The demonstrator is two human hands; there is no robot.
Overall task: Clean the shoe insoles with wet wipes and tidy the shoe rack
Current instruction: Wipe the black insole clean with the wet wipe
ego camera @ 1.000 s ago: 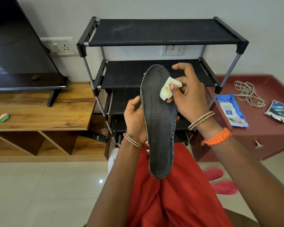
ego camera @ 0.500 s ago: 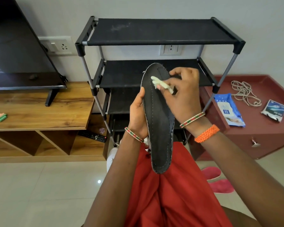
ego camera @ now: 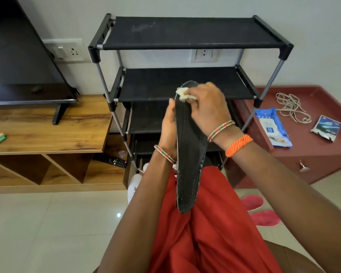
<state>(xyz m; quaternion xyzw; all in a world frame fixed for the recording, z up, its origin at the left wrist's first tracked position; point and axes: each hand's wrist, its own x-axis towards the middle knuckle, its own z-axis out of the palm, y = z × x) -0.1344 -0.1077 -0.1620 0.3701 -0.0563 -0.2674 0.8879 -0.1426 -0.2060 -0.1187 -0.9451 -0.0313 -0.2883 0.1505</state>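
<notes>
Behind, the black shoe rack (ego camera: pixel 189 32) stands bare while the left hand (ego camera: pixel 168 133) holds the dark insole (ego camera: pixel 189 154) upright over the lap, and the right hand (ego camera: pixel 207 107), pinching the wet wipe (ego camera: pixel 182 94), has slid up to the toe tip, so this wiping pass looks nearly done.

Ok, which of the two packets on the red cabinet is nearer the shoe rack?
The larger blue wipes pack, lying right beside the rack's right legs; the smaller packet sits farther right, beyond the cord.
</notes>
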